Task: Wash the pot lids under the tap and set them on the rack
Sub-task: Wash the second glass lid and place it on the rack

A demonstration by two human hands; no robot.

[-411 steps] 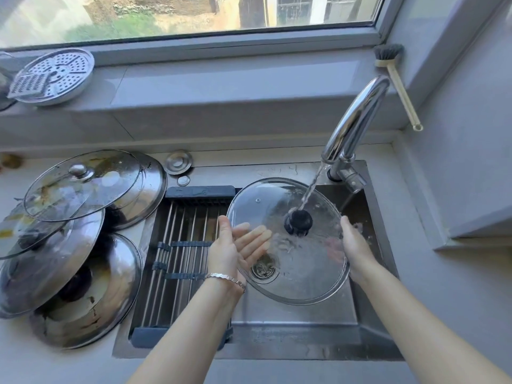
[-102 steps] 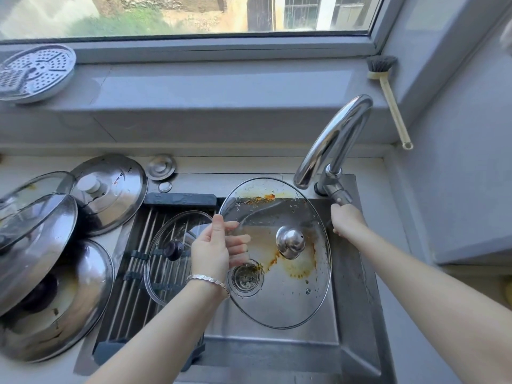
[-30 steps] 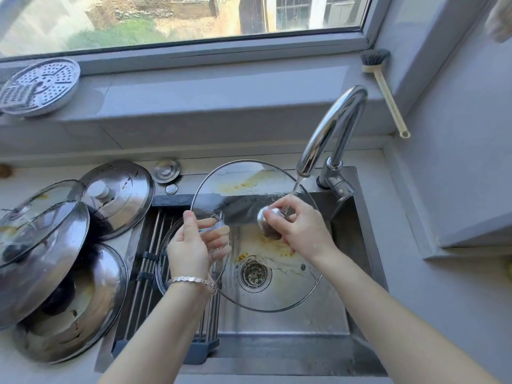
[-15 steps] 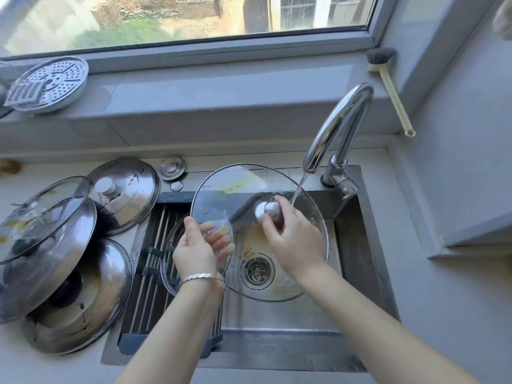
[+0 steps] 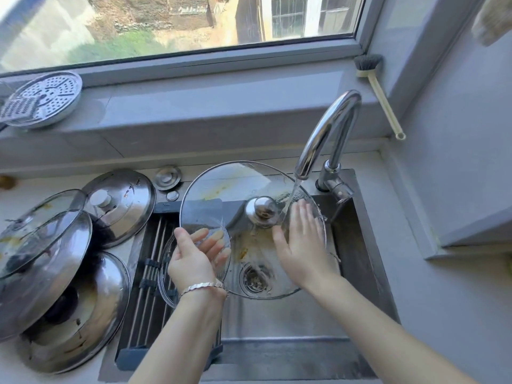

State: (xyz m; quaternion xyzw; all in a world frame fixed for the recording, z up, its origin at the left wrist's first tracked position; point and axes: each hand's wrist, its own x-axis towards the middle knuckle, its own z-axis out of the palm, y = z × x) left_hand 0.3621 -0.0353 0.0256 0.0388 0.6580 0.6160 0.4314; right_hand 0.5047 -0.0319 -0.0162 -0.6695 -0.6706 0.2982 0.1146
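Observation:
A glass pot lid [image 5: 219, 189] with a steel knob [image 5: 261, 210] and yellow food smears is held tilted over the sink [image 5: 357, 261]. Water runs from the tap [image 5: 327, 134] onto the lid just right of the knob. My left hand [image 5: 194, 256] grips the lid's left rim, thumb on top and fingers showing through the glass. My right hand [image 5: 300, 245] lies flat with straight fingers on the lid's wet right side, in the stream. A smaller glass lid [image 5: 167, 278] lies on the roll-up rack [image 5: 149, 297] under my left wrist.
Several dirty steel and glass lids [image 5: 55, 261] are stacked on the counter at the left, one steel lid [image 5: 122, 203] behind them. A perforated steamer plate [image 5: 45, 98] and a dish brush [image 5: 379, 90] sit on the window ledge. A sink plug [image 5: 167, 177] lies behind the rack.
My right hand has let go of the knob and now lies flat on the lid's right side under the stream. The lid sits slightly higher and more toward me.

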